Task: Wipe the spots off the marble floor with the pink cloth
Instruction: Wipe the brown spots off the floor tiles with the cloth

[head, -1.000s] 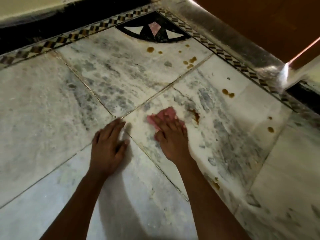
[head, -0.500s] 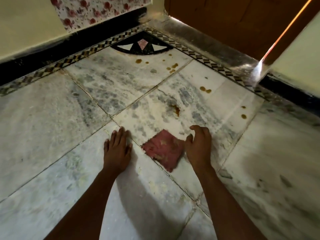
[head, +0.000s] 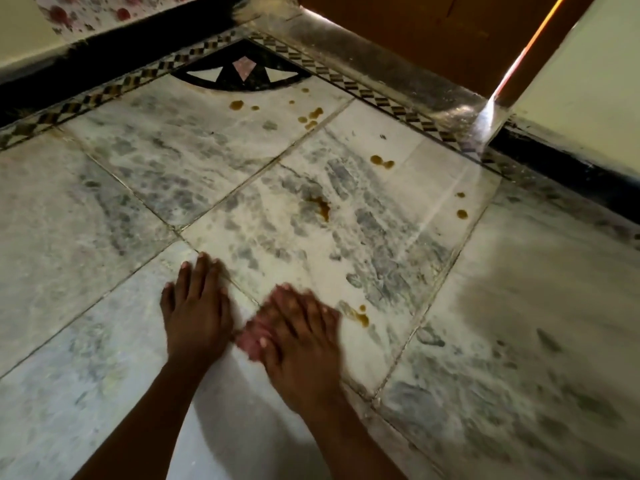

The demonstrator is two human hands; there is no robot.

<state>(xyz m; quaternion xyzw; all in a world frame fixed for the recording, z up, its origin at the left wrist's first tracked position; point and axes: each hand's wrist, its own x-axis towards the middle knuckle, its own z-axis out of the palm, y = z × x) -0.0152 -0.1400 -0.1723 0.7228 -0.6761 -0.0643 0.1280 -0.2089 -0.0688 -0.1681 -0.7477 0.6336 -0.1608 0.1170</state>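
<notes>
My right hand (head: 301, 337) lies flat on the pink cloth (head: 250, 337), pressing it to the marble floor (head: 398, 265); only the cloth's left edge shows, blurred. My left hand (head: 197, 306) rests palm down on the floor just left of it, fingers spread, holding nothing. A brown smear (head: 356, 315) lies just right of my right hand's fingertips. A larger brown spot (head: 320, 206) sits farther ahead, a pair of drops (head: 381, 161) beyond it, and several small drops (head: 310, 117) near the corner.
A black corner inlay (head: 242, 72) and a checkered border strip (head: 104, 91) edge the floor. A black skirting (head: 571, 168) and pale wall stand at the right, a brown wooden door (head: 433, 26) behind the raised threshold at the back.
The cloth came back from the spot ahead to near me. My right hand, beside the cloth half a second ago, now lies on top of it. My left hand stayed planted.
</notes>
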